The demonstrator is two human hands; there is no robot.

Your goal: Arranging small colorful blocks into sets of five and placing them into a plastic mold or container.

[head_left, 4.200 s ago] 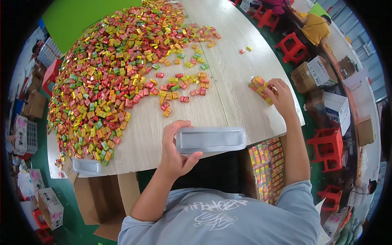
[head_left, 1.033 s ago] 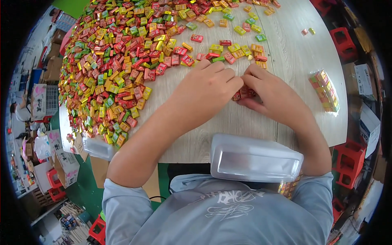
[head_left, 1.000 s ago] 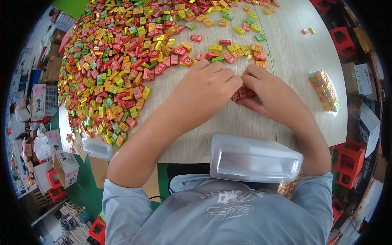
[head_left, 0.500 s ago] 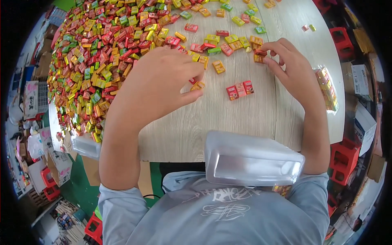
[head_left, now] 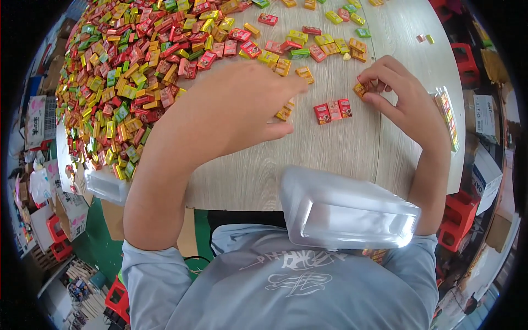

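Note:
My left hand [head_left: 236, 104] hovers over the near edge of the loose boxes, thumb and forefinger spread. A small orange box [head_left: 285, 111] shows in the gap under its fingers; it appears to be held by fingers I cannot see fully. Between thumb and fingertips, my right hand [head_left: 399, 99] pinches another small orange box [head_left: 360, 89] just over the table. Between the hands, two red boxes with a pink box [head_left: 334, 110] in the middle lie side by side in a row.
A large heap of small coloured boxes [head_left: 132, 82] covers the table's left. Several scattered boxes [head_left: 324, 39] lie beyond my hands. A clear plastic container [head_left: 297, 203] sits against my torso. A packed clear tray [head_left: 446, 118] stands by the right edge; red stools [head_left: 462, 214] are beyond.
My right hand has drawn an orange box away from the scattered group, toward me. My left hand has shifted right and nearer, with the orange box moving along. The view has tilted slightly.

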